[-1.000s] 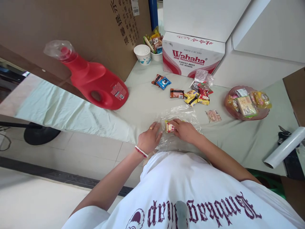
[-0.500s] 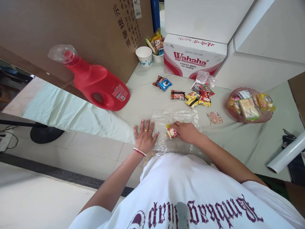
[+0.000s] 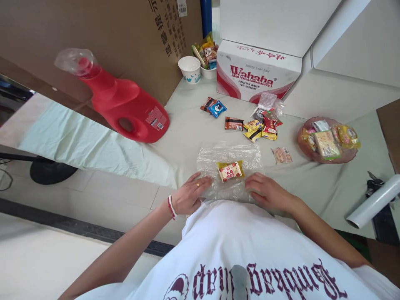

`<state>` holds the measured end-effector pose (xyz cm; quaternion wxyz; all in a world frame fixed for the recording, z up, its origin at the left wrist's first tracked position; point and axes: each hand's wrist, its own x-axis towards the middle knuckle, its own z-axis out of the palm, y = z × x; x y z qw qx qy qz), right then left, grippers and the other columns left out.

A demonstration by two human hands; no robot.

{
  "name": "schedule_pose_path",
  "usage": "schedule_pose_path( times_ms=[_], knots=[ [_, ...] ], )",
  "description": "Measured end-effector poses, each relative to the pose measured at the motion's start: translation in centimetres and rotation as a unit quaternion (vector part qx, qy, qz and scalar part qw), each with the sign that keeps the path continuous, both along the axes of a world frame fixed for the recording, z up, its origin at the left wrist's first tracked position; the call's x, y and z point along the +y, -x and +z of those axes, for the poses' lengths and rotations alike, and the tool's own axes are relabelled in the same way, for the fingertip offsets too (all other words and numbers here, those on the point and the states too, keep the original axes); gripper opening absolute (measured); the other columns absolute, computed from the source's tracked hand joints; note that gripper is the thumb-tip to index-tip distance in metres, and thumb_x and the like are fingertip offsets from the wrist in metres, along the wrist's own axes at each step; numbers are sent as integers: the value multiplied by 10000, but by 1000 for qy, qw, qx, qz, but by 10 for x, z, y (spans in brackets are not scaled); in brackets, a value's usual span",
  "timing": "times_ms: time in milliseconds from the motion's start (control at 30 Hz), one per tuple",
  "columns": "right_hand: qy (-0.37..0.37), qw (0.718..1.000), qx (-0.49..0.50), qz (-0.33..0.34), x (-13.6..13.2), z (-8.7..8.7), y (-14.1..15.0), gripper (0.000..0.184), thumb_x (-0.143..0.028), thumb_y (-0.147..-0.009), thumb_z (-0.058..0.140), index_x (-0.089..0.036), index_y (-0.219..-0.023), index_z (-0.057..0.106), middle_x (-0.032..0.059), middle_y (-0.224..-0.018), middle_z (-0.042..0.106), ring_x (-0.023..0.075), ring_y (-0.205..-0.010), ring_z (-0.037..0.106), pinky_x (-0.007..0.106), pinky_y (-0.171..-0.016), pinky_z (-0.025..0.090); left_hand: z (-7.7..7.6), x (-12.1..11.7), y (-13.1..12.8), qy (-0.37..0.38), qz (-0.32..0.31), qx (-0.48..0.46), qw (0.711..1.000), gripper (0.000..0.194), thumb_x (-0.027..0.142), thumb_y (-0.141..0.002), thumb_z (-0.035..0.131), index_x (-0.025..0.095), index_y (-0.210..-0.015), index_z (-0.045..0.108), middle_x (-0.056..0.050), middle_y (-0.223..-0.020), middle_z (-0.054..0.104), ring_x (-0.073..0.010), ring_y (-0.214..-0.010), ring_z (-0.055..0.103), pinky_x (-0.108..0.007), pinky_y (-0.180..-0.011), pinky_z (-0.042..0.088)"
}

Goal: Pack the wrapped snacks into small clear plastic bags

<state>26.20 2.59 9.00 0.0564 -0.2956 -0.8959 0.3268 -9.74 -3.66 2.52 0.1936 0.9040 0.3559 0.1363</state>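
A clear plastic sheet [image 3: 208,156] lies spread on the cloth-covered table close to my body. On its middle sits a snack packet [image 3: 230,171] with a yellow, white and red wrapper, untouched by either hand. My left hand [image 3: 190,194], with a ring and a beaded bracelet, has its bent fingers closed at the sheet's near left edge. At the near right edge, my right hand [image 3: 268,191] is closed on the sheet with curled, slightly blurred fingers. Both thumbs are on the side towards my body.
Small snack packets [image 3: 253,125] lie beyond the sheet, and a flat packet [image 3: 281,155] to its right. A pink bowl [image 3: 304,152] holds more snacks. Around stand a red jug [image 3: 131,108], a paper cup [image 3: 190,68], a Wahaha box [image 3: 256,75] and a white roll [image 3: 373,202].
My right hand has let go of the snack packet, leaving it on the sheet, and moved to the right edge. My left hand has gone from lying flat to bent fingers, nearer me.
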Motion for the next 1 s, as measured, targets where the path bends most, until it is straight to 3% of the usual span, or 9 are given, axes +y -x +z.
schedule_pose_path(
  times_ms=[67,133,267,400,567,700,800,900,1000],
  knots=[
    [23,999,10,19,-14,-15,-18,365,-202,-937,603,-250,-1298,630,126,-1357,616,250,-1235,578,447,-1023,503,3,-1,2,34,-15,13,999,642,243,-804,627,229,-1439,532,-171,-1568,477,-307,-1496,401,-590,-1263,219],
    [17,1000,17,-5,-26,-33,-26,359,-236,-939,631,-255,-1297,648,137,-1405,595,261,-1256,570,479,-1039,494,1,-2,2,50,-18,25,998,543,268,-833,651,293,-1373,599,-129,-1594,453,-314,-1519,359,-608,-1263,190],
    [0,995,60,-75,-37,-55,-22,211,-284,-1007,540,-243,-1049,743,126,-1258,684,246,-1111,632,488,-988,508,-2,2,-1,81,17,-22,996,241,264,-965,530,304,-1077,740,-68,-1400,659,-239,-1431,496,-544,-1263,239],
    [53,981,146,-117,-27,-42,-12,231,-332,-1029,505,-238,-1053,714,109,-1161,696,210,-1051,650,415,-945,529,3,16,-4,114,88,-133,981,300,320,-1013,452,247,-958,738,-98,-1190,745,-222,-1329,577,-461,-1146,448],
    [96,966,148,-187,4,-23,-4,296,-457,-1000,531,-212,-952,689,63,-953,681,181,-876,640,309,-793,516,7,40,-16,103,193,-212,953,331,415,-1003,460,231,-832,676,-102,-1010,737,-220,-1111,643,-418,-1011,534],
    [158,937,126,-284,25,-32,2,399,-575,-949,538,-196,-860,626,-29,-689,553,128,-606,483,240,-579,386,1,52,-29,73,292,-194,934,361,417,-1001,430,237,-735,594,-66,-829,695,-206,-908,635,-405,-911,535],
    [181,923,108,-321,35,-44,6,420,-599,-925,542,-195,-832,608,-56,-629,479,113,-553,409,229,-532,311,-5,56,-35,61,340,-170,923,359,411,-987,447,240,-700,578,-54,-767,674,-214,-886,618,-416,-921,511],
    [143,931,54,-333,43,-47,9,382,-544,-946,516,-197,-834,630,-45,-619,495,132,-564,440,241,-550,346,-11,57,-40,54,374,-152,913,353,408,-973,474,240,-683,584,-56,-776,675,-221,-888,607,-422,-920,498],
    [8,951,-7,-308,47,-37,15,269,-369,-958,494,-181,-939,685,48,-824,645,205,-768,574,323,-735,480,-16,59,-44,45,400,-135,905,348,400,-967,492,233,-676,585,-62,-789,675,-229,-900,599,-415,-887,493]
  ],
)
